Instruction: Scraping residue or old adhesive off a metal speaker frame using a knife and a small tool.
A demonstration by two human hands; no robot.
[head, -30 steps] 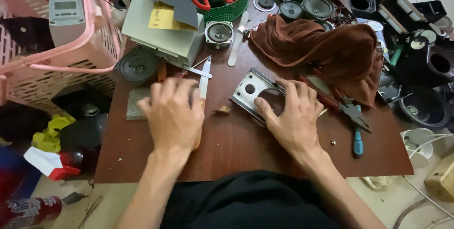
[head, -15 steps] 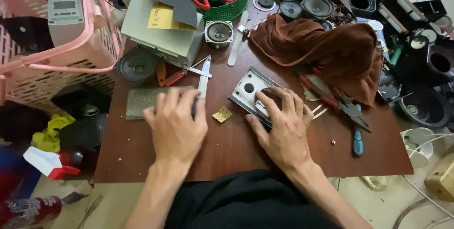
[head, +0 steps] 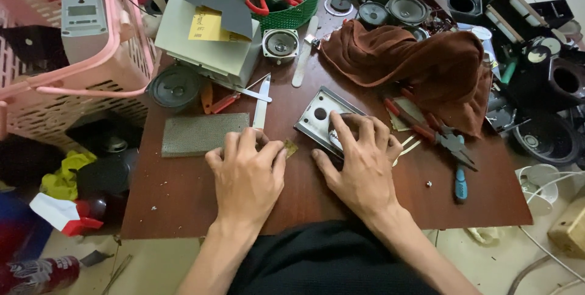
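The right hand (head: 359, 167) lies flat over a grey metal plate (head: 323, 115) near the desk (head: 183, 203) centre, fingers spread and pressing, not clenched. The left hand (head: 247, 170) rests palm-down, fingertips on the handle of a white-bladed knife (head: 262, 97) pointing to 12 o'clock. The likeliest trouble is the plate skidding toward the red-handled pliers (head: 426, 124) at 3 o'clock, or the blade nicking a finger beside the mesh sheet (head: 204, 133) at 9 o'clock.

Bare forearms, no sleeves; left hand (head: 247, 176), right hand (head: 361, 170) ungloved; black clothing below.
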